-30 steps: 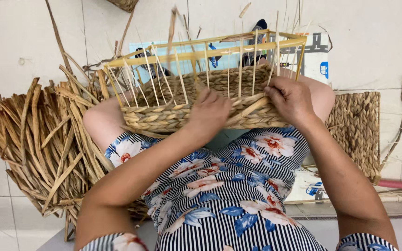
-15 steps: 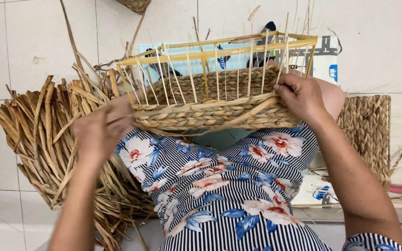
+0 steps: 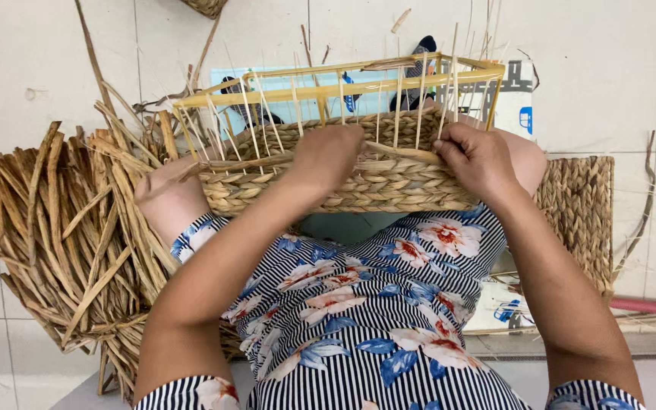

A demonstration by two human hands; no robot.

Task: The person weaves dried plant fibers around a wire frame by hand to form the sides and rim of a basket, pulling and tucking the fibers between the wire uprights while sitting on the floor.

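- Left hand (image 3: 328,156): fingers curled over the woven front wall of the half-woven basket (image 3: 343,182), pinching a straw strand.
- Right hand (image 3: 476,159): fingers pressed together, gripping the wall's upper edge.
- Basket: on the lap, yellow frame (image 3: 328,91) above.
- Dried straw bundle (image 3: 62,235): left side.

Tan, braided weave on the half-made basket (image 3: 343,186), with pale straw-coloured upright stakes and a yellow frame (image 3: 328,89) along the top. Dry brown and ochre in the bundle of reed strips (image 3: 62,235). Navy-and-white stripes with pink, white and blue flowers on the dress (image 3: 373,319). Golden-brown plaiting on the woven mat (image 3: 582,220). White tiles on the floor (image 3: 39,53), grey joints between.
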